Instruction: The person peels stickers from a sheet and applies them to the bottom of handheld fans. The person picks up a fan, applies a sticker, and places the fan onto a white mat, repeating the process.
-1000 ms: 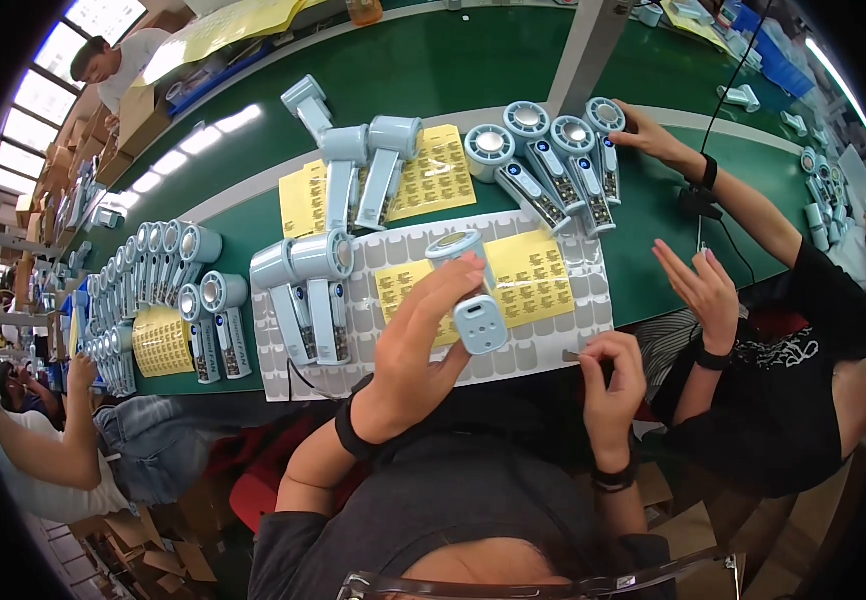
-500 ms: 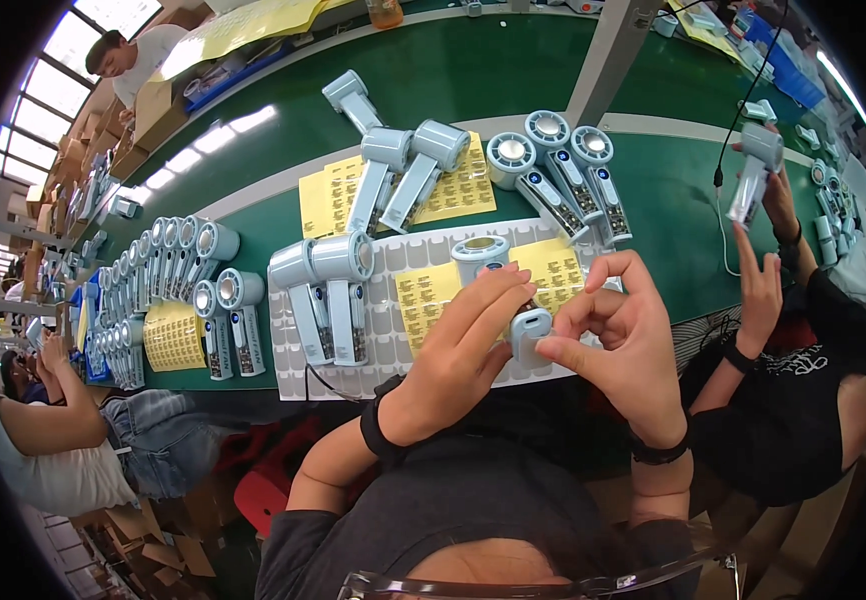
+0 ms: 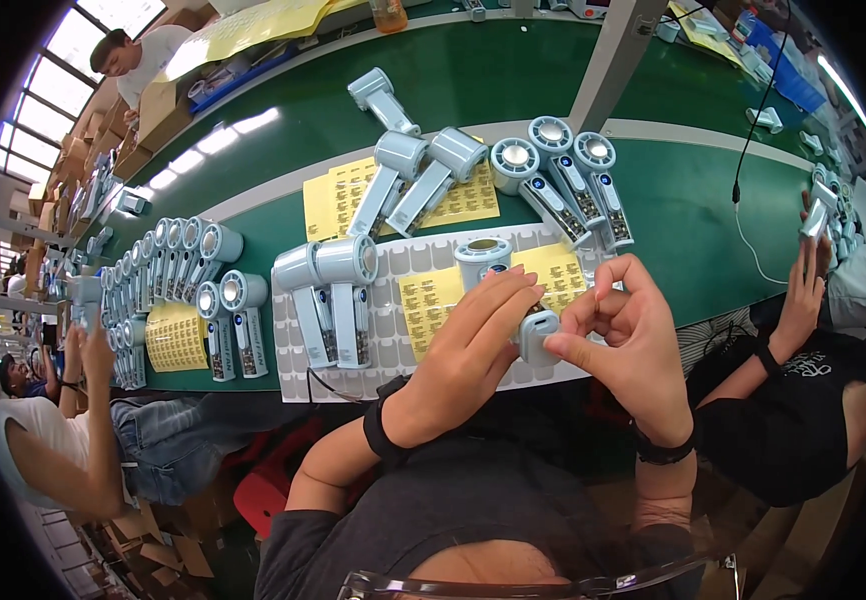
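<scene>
A light-blue handheld fan (image 3: 484,254) lies before me, its round head pointing away and its handle toward me. My left hand (image 3: 461,352) is wrapped over the handle and covers most of it. The handle's rounded end (image 3: 538,326) sticks out beyond the fingers, with a slot in it. Beside that end, my right hand (image 3: 635,355) is closed, with thumb and fingertips pinched together. What they hold, if anything, is too small to make out. Under the fan is a yellow printed label sheet (image 3: 426,310), on top of a sheet of grey stickers (image 3: 403,258).
Two fans (image 3: 348,262) rest on the sticker sheet's left part. Three fans (image 3: 550,135) stand grouped at far right, others (image 3: 458,155) lie on yellow sheets beyond. A row of fans (image 3: 221,243) fills the left. A metal post (image 3: 618,65) rises behind; a co-worker's hand (image 3: 801,300) is at right.
My hands have barely moved, both staying at the handle's end. At right, a co-worker has lowered a fan to the far right. The person at left has raised their hands.
</scene>
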A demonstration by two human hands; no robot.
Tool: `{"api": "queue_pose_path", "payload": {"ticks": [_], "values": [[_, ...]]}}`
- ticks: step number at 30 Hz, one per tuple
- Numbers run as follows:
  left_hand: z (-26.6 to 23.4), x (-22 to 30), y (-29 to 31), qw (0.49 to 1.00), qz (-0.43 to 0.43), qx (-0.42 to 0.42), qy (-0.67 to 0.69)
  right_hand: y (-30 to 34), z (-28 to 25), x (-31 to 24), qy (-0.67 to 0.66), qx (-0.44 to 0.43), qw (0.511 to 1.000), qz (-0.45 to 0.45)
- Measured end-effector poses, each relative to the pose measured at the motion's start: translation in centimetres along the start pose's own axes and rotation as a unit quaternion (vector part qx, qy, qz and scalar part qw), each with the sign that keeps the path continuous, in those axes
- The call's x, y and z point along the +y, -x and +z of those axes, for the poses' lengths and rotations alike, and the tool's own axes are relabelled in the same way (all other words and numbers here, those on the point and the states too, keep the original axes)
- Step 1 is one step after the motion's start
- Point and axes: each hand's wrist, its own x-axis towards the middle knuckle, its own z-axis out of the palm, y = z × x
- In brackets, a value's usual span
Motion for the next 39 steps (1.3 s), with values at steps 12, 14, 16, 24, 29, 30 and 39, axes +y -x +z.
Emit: {"api": "queue_pose_path", "payload": {"ticks": [12, 14, 16, 24, 29, 30, 39], "values": [[-0.4, 0.2, 0.0, 0.999, 0.015, 0.012, -0.046, 0.7, 1.4, 0.4, 0.101, 0.057, 0.992, -0.047], [-1.0, 0.4, -0.5, 0.998, 0.023, 0.012, -0.057, 0.9, 1.5, 0.9, 0.174, 0.077, 0.977, -0.091], [-2.5, 0.5, -1.3, 0.996, 0.059, -0.023, -0.062, 0.1, 0.6, 2.0, 0.214, 0.071, 0.966, -0.127], [-9.4, -12.5, -11.5, 0.897, 0.171, -0.11, -0.393, -1.3, -4.3, 8.7, 0.123, 0.142, 0.978, -0.088], [-14.8, -27.3, -14.9, 0.797, 0.126, -0.202, -0.555, 0.5, -4.5, 11.0, 0.383, 0.179, 0.895, -0.146], [-15.0, -29.3, -14.9, 0.787, 0.087, -0.224, -0.568, 0.8, -4.2, 11.5, 0.44, 0.173, 0.86, -0.192], [-12.3, -24.5, -13.2, 0.913, 0.047, -0.022, -0.404, 3.3, -5.0, 13.7, 0.455, 0.295, 0.817, -0.197]]}}
